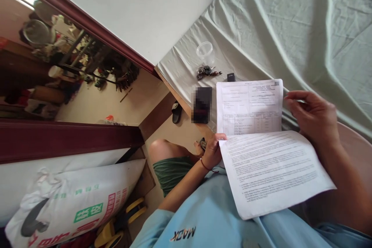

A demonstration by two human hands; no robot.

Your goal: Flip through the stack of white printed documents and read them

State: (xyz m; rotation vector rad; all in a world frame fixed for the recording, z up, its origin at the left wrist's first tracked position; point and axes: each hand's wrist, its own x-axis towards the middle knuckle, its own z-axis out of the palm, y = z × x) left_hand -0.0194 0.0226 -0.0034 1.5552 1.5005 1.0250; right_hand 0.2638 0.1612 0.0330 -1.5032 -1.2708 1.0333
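My left hand [213, 149] is closed on the left edge of a printed paper document [250, 104], its thumb on top. The upper page carries boxes and a table. A lower page [276, 170] with dense lines of text hangs down toward my body, its right corner lifting. My right hand [315, 118] is just off the document's right edge, with its fingers curled in and the tips close together. Nothing shows in them. Part of the right wrist lies beyond the lower page.
On the pale green cloth [290, 35] are a clear plastic cup [205, 51], keys [206, 71], a small black item [230, 77] and a dark, partly pixelated object [203, 104]. A black sandal [176, 112] lies on the floor. At lower left leans a white printed sack [75, 205].
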